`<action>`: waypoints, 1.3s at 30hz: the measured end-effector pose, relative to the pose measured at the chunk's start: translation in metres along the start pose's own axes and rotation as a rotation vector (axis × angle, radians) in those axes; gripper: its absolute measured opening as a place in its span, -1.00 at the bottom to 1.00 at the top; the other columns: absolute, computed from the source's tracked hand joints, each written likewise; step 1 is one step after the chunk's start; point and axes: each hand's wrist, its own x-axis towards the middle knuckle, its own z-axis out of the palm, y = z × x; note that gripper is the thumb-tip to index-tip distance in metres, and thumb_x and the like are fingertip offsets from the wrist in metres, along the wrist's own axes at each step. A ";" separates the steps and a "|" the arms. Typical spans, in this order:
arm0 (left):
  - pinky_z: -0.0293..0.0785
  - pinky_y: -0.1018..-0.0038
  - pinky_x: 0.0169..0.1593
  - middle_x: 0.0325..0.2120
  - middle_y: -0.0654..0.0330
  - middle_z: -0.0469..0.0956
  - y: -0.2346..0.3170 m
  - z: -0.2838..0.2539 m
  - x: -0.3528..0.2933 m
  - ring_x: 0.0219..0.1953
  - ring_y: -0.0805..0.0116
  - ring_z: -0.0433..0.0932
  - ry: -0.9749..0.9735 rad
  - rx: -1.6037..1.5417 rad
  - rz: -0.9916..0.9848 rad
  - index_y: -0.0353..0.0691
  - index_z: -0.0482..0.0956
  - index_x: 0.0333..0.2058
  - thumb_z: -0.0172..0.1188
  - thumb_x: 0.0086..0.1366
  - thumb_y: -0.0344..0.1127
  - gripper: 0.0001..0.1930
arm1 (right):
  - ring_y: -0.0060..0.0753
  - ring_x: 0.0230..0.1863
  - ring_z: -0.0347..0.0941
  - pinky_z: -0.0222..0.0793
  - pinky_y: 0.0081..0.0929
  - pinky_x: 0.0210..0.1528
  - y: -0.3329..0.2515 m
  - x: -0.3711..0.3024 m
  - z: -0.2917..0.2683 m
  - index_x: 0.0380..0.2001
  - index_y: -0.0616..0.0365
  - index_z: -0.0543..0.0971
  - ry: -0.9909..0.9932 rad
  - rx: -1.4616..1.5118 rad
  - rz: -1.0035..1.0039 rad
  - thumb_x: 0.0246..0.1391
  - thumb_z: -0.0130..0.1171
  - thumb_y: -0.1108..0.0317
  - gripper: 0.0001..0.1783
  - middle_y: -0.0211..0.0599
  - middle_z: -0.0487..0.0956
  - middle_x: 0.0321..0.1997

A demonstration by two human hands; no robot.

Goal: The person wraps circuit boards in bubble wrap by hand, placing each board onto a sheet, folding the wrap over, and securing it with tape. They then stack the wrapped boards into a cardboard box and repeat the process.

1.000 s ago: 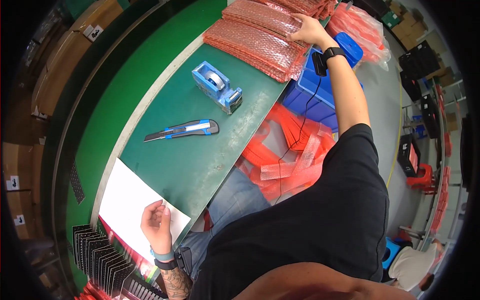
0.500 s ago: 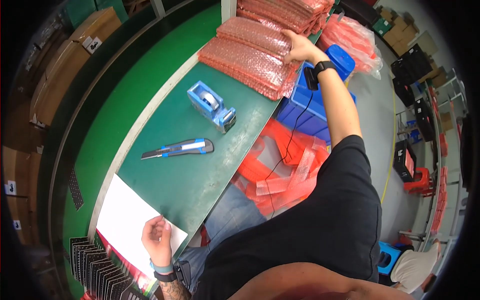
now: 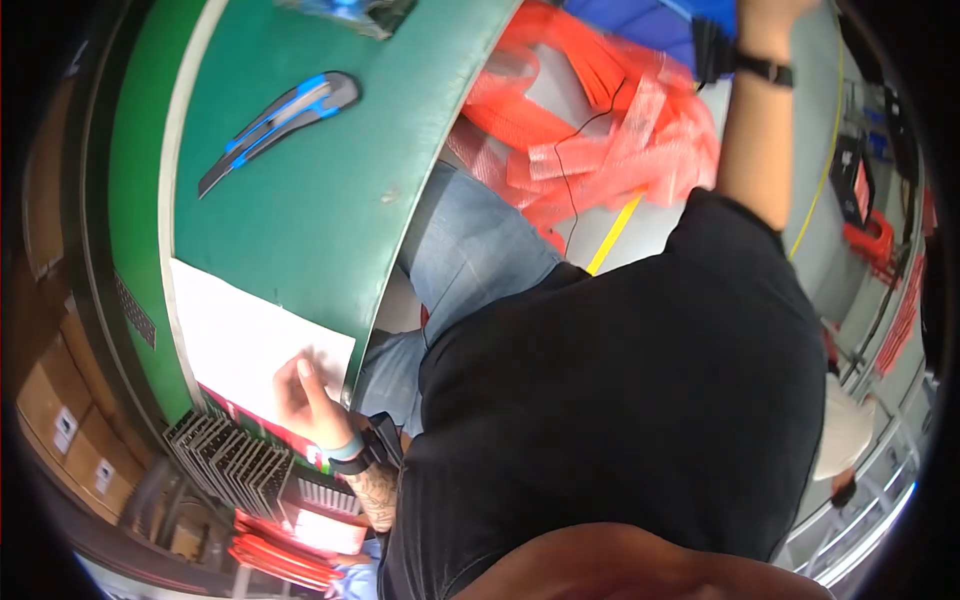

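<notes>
My left hand [image 3: 312,402] is over the near edge of a white sheet [image 3: 240,325] on the green table [image 3: 310,225]. Its thumb stands apart from loosely bent fingers, and I see nothing held in it. My right hand [image 3: 782,10] reaches to the top edge of the view, where its fingers are cut off. Further up the table lies a blue and black utility knife [image 3: 285,122], its blade end toward the lower left. Part of a blue tape dispenser [image 3: 352,12] shows at the top, blurred.
Dark dotted panels [image 3: 230,465] stand in a row beyond the sheet's near end. Red bubble-wrap strips [image 3: 610,150] lie right of the table, with a thin black cable [image 3: 568,180] across them. A blue bin [image 3: 640,30] is above. Another person [image 3: 843,430] is at the far right.
My right hand has left the stack of red bubble-wrap pouches and moved right. The view has swung, so the stack is out of sight. My left hand stays by the sheet, its thumb now more raised.
</notes>
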 end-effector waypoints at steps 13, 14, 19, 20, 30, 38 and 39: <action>0.20 0.33 -0.45 -0.65 0.15 0.31 -0.018 0.030 -0.009 -0.57 0.26 0.27 -0.069 0.747 0.355 -0.29 0.30 -0.56 0.09 0.42 -0.35 -0.66 | 0.03 0.41 0.22 0.27 0.11 0.33 -0.066 -0.479 0.231 0.01 0.05 0.68 -1.626 -0.198 0.354 0.12 0.14 0.23 -0.60 -0.16 0.23 0.48; 0.20 0.33 -0.45 -0.65 0.15 0.31 -0.022 0.027 -0.008 -0.57 0.26 0.27 -0.077 0.768 0.372 -0.29 0.30 -0.56 0.09 0.42 -0.35 -0.66 | 0.03 0.41 0.22 0.27 0.11 0.33 -0.069 -0.482 0.252 0.01 0.05 0.68 -1.617 -0.177 0.377 0.12 0.14 0.23 -0.60 -0.16 0.23 0.48; 0.21 0.31 -0.45 -0.62 0.09 0.37 -0.085 -0.022 -0.024 -0.56 0.21 0.32 0.168 0.905 0.640 -0.34 0.39 -0.51 0.04 0.42 -0.25 -0.67 | -0.09 0.49 0.08 0.07 0.18 0.44 -0.049 -0.529 0.319 0.16 0.01 0.60 -1.549 -0.296 0.233 0.26 -0.01 0.24 -0.55 -0.29 0.14 0.54; 0.21 0.30 -0.45 -0.62 0.08 0.38 -0.087 -0.018 -0.023 -0.56 0.21 0.32 0.201 0.919 0.686 -0.35 0.40 -0.50 0.04 0.42 -0.24 -0.67 | -0.09 0.49 0.09 0.05 0.20 0.45 -0.043 -0.548 0.319 0.18 0.01 0.59 -1.514 -0.312 0.274 0.27 -0.03 0.23 -0.54 -0.30 0.16 0.53; 0.36 0.29 -0.18 -0.35 -0.01 0.49 -0.071 -0.030 -0.035 -0.31 0.16 0.46 0.071 0.920 0.499 -0.40 0.51 -0.24 0.10 0.43 -0.23 -0.73 | -0.07 0.27 0.40 0.36 -0.10 0.18 -0.086 -0.470 0.293 0.02 0.17 0.55 -1.363 -0.018 0.181 0.11 0.14 0.28 -0.60 -0.19 0.60 0.10; 0.45 0.26 0.04 -0.18 0.00 0.57 0.108 0.044 -0.038 -0.13 0.13 0.55 -0.373 0.452 0.221 -0.39 0.59 -0.10 0.31 0.18 -0.38 -0.68 | 0.03 -0.29 0.64 0.54 -0.17 -0.28 -0.151 -0.239 0.078 -0.07 0.34 0.48 -1.141 0.636 0.548 -0.03 0.16 0.56 -0.62 0.02 0.64 -0.37; 0.49 0.22 0.09 -0.10 -0.12 0.61 0.122 0.059 -0.043 -0.07 0.06 0.58 -0.459 0.386 0.338 -0.42 0.58 -0.02 0.41 0.09 -0.40 -0.55 | 0.02 -0.24 0.65 0.54 -0.20 -0.25 -0.161 -0.205 0.034 0.00 0.33 0.49 -1.244 0.742 0.442 -0.02 0.15 0.55 -0.57 0.00 0.66 -0.33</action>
